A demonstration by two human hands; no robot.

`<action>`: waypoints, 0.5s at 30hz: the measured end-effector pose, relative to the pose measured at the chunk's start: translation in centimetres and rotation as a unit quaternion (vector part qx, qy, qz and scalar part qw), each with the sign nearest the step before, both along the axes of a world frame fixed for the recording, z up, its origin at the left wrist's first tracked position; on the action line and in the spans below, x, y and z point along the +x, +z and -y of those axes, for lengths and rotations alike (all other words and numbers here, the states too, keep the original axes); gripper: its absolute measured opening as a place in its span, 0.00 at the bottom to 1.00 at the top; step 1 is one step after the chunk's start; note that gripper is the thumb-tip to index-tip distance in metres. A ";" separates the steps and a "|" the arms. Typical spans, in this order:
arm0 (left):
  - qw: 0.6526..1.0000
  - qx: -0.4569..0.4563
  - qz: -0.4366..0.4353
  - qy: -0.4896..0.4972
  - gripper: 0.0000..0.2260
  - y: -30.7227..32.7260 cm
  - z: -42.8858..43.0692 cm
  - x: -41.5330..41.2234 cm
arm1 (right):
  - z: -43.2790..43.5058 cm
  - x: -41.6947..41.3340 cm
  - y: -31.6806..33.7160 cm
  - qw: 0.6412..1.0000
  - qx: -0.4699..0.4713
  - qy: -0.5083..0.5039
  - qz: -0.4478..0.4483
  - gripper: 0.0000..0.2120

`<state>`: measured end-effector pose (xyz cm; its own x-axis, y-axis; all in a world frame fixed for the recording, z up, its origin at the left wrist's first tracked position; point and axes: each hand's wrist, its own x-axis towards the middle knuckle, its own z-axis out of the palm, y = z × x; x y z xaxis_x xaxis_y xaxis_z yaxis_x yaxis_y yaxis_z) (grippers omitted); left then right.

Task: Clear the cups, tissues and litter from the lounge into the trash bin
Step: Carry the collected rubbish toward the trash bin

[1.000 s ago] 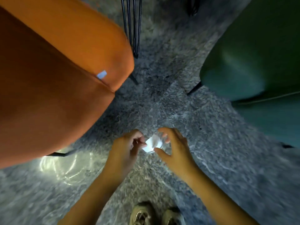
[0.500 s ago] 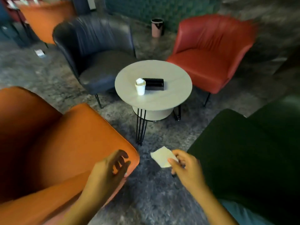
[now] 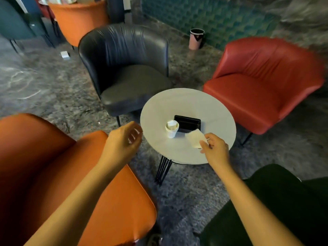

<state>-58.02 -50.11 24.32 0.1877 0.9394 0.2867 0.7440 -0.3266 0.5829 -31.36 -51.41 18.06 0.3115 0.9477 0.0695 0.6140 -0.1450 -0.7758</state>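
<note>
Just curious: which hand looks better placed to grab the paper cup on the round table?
Probably the left hand: it is empty and near the cup, while the right hand pinches a tissue.

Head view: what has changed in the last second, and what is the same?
The tissue came up from the floor, where both hands pinched it. The left hand let go and is now empty beside the table; the right hand alone pinches the tissue and has carried it forward over the table, near the cup. Cup and black box sit unchanged.
</note>
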 end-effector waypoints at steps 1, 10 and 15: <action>1.000 -0.008 0.002 -0.002 0.03 -0.1 -1.5 0.5 | -1.7 0.2 -0.2 1.000 -0.004 0.007 0.020 0.04; 0.996 -0.090 0.003 0.024 0.04 -4.8 -13.4 5.3 | -17.1 2.5 -4.6 0.988 -0.055 0.120 0.079 0.03; 0.974 -0.204 0.041 0.092 0.10 -12.1 -18.7 8.9 | -25.3 2.0 -11.3 0.948 -0.119 0.259 0.139 0.07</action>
<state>-49.11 -31.36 12.25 -0.0032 0.9938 -0.1110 0.7142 0.0800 0.6953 -29.37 -26.13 6.80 -0.1993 0.9678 -0.1538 0.8269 0.0819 -0.5564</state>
